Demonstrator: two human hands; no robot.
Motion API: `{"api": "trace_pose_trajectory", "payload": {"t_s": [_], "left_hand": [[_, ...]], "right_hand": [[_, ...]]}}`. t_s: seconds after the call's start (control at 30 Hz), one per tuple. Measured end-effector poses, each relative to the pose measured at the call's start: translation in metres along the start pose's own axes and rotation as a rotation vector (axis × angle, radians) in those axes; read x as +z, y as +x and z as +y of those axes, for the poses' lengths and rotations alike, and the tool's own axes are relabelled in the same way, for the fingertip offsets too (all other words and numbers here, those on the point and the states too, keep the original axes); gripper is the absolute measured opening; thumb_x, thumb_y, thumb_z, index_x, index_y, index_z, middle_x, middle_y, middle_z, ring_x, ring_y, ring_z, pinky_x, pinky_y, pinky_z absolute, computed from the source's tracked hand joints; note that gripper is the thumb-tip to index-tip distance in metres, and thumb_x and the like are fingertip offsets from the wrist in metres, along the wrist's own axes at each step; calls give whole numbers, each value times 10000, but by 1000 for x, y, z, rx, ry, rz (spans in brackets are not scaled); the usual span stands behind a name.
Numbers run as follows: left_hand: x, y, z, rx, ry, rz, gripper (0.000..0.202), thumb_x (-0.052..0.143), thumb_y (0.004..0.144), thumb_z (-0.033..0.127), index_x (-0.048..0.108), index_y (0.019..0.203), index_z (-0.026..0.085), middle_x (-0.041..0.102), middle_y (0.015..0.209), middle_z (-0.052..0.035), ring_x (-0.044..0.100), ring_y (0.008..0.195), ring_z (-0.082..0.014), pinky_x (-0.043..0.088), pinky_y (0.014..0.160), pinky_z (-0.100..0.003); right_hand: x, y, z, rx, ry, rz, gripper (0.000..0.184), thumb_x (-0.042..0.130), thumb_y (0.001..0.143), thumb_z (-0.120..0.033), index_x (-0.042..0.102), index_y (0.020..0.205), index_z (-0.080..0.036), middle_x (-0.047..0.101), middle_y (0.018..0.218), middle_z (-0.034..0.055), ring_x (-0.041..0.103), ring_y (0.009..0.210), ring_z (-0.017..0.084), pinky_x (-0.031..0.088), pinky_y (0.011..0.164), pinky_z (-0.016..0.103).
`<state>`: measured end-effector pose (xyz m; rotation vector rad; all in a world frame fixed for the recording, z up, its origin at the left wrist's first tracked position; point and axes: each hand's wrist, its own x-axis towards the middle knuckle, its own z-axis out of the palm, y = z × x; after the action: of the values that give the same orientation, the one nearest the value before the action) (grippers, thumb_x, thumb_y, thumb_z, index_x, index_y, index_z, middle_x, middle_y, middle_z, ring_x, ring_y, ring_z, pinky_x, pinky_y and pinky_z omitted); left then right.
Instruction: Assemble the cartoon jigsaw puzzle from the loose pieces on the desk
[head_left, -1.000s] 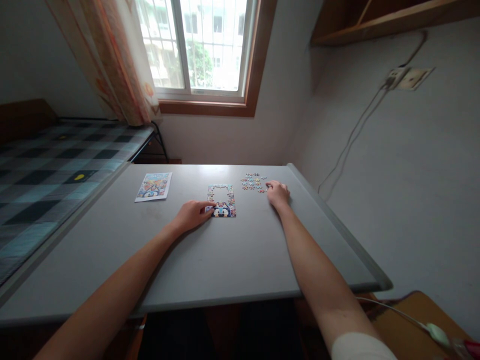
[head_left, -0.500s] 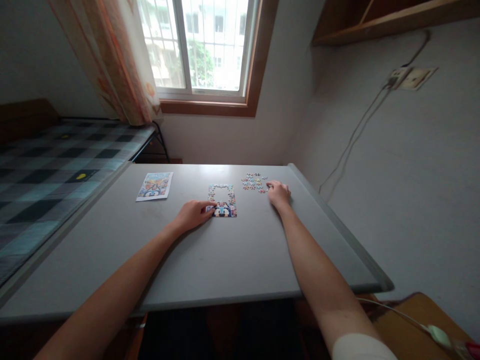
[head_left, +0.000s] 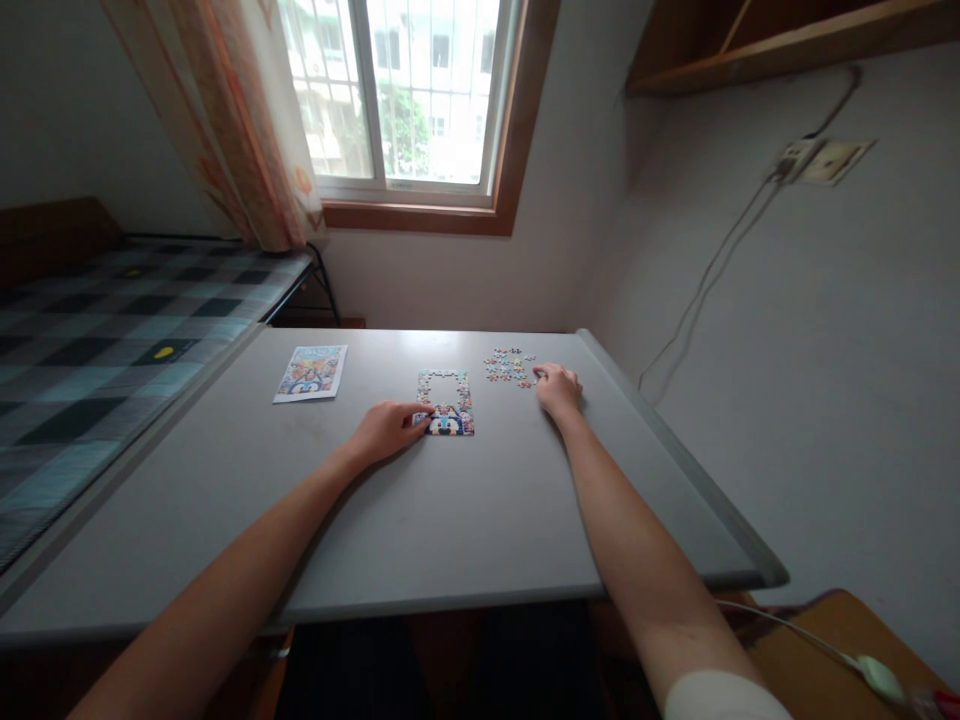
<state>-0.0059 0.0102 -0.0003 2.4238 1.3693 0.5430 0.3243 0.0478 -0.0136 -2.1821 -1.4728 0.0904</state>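
Observation:
A partly assembled jigsaw puzzle [head_left: 444,425] lies flat on the table, its border joined around a bare middle and a blue-and-white cartoon face at the near end. My left hand [head_left: 388,428] rests at its left edge, fingers stretched out with the tips on the puzzle. To the right is a cluster of loose puzzle pieces [head_left: 506,367]. Beside that cluster's right side, my right hand [head_left: 559,388] is on the table with its fingers curled in. Whatever may be under those fingertips is hidden.
A picture sheet [head_left: 311,373] lies on the table's [head_left: 450,520] left part. A checked bed [head_left: 150,330] stands to the left, a window [head_left: 405,100] is beyond. Cables [head_left: 705,265] run down the right wall, and a wooden shelf [head_left: 787,50] hangs above.
Both hands stay in almost the same places. The whole view has shifted very slightly; the puzzle and the loose pieces look the same.

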Motion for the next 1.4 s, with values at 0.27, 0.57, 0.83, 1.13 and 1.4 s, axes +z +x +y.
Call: {"api": "trace_pose_trajectory", "payload": {"t_s": [0.27,0.57,0.83,1.13,1.4], "left_hand": [[0,0,0,5,-2,2,401,484,864,455,714,1126,255,584,573,8,453,512,-112,288,555,-224],[-2,0,2,10,0,-9,402,480,867,453,716,1122,251,591,580,7,451,509,-111,294,567,-226],[-2,0,1,9,1,-4,394,486,867,451,715,1121,257,591,574,9,465,517,-112,298,565,-226],[0,0,0,-4,-8,1,406,489,858,468,719,1116,253,568,548,8,478,526,-117,294,550,-225],[-2,0,2,1,1,-10,409,483,865,458,711,1131,248,600,594,2,466,527,-116,294,564,-221]], "right_hand": [[1,0,1,-2,20,14,389,423,830,-162,704,1062,-299,595,1287,5,468,1173,252,370,1015,416],[1,1,1,5,1,-10,388,418,841,-167,693,1082,-300,569,1324,-1,454,1215,259,367,1024,435],[2,2,1,1,16,-6,387,413,842,-154,697,1067,-293,577,1315,7,453,1202,263,359,1015,435],[5,2,4,-14,35,27,391,428,824,-160,707,1054,-308,595,1283,8,458,1173,251,361,1021,432],[3,1,2,-3,24,6,393,418,837,-157,704,1066,-299,583,1304,9,455,1189,256,361,1023,437]]}}
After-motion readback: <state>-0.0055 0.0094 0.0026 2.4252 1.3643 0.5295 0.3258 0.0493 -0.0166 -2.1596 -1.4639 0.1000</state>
